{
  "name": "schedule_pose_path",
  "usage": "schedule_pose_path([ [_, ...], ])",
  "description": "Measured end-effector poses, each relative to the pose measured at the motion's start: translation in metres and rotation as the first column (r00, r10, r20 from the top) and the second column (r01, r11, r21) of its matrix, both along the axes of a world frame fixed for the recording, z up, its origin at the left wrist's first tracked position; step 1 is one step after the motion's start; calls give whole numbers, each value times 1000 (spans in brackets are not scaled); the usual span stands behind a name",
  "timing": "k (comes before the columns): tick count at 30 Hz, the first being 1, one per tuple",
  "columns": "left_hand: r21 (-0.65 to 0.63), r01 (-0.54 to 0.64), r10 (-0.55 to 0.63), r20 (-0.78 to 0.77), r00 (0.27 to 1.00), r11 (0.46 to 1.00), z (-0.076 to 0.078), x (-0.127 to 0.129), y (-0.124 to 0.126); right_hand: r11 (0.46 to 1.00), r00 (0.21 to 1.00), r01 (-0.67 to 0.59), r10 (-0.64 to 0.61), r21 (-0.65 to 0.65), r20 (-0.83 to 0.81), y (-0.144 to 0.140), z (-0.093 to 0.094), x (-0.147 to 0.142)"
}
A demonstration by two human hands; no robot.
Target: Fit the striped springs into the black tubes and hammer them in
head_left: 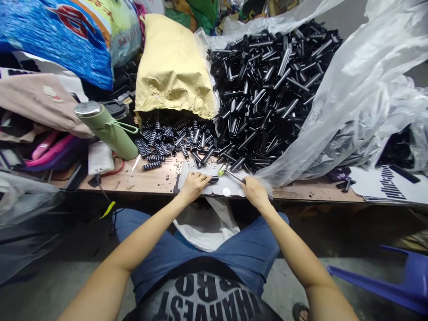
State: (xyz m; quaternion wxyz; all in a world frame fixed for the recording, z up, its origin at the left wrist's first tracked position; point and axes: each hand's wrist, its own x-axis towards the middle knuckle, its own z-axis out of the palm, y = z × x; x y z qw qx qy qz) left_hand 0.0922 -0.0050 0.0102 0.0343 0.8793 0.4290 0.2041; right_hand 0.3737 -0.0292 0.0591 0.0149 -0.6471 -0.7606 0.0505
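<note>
Near the front edge of the table, my left hand point(194, 185) is closed on a short black tube point(214, 179), whose end sticks out past the fingers. My right hand point(256, 192) grips a slim metal rod point(236, 175) that points left toward the tube, apart from it. By the rod's far end is a small yellow-green piece point(221, 170); whether they touch, I cannot tell. Both hands are over a pale sheet point(209, 189) on the tabletop. A white round spot point(226, 192) shows on it. Just beyond rises a big heap of glossy black tubes point(274, 84).
Black pieces with pale ridges point(160, 138) spill from a yellow bag point(174, 67). To the left stand a green bottle point(109, 131) and a white power bank point(100, 158). Clear plastic sheeting point(361, 93) drapes the right side. A purple stool point(394, 281) is at lower right.
</note>
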Motion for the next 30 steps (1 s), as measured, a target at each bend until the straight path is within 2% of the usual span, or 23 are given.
schedule_pose_path([
  [4, 4, -53, 53, -8, 999, 999, 0, 3, -4, 997, 956, 53, -67, -54, -285, -35, 1, -28],
  [5, 1, -59, 59, -19, 998, 998, 0, 4, -5, 995, 950, 73, -91, -69, -300, -43, 2, -35],
  [9, -11, -107, 106, -82, 991, 994, 0, 12, -12, 974, 971, 117, -154, -195, -185, -59, 9, -54],
  [11, -6, -115, 114, -94, 989, 993, 1, 23, -17, 983, 959, 95, -133, -158, -250, -58, 23, -60],
  [14, -3, -90, 90, -90, 992, 996, 0, 41, -26, 1000, 897, 31, -28, 0, -442, -57, 51, -73],
  [16, -28, -83, 80, -86, 993, 996, -3, 49, -31, 999, 858, -12, 35, 48, -512, -56, 62, -86],
  [18, -55, -79, 75, -72, 995, 995, -7, 52, -33, 998, 865, -60, 69, 34, -497, -54, 61, -100],
  [21, -67, -56, 53, -44, 998, 996, -12, 50, -27, 984, 946, -120, 74, -129, -316, -49, 42, -115],
  [23, -69, -46, 44, -25, 999, 997, -12, 48, -18, 967, 971, -127, 75, -222, -228, -47, 31, -115],
  [26, -98, -120, 121, 1, 993, 988, -3, 47, -11, 972, 966, -97, 40, -216, -254, -47, 25, -94],
  [28, -107, -199, 201, 5, 980, 974, 4, 48, -19, 980, 970, -49, 1, -193, -241, -44, 24, -71],
  [30, -104, -195, 196, 1, 981, 975, 9, 48, -37, 984, 988, -15, -13, -178, -155, -36, 21, -46],
])
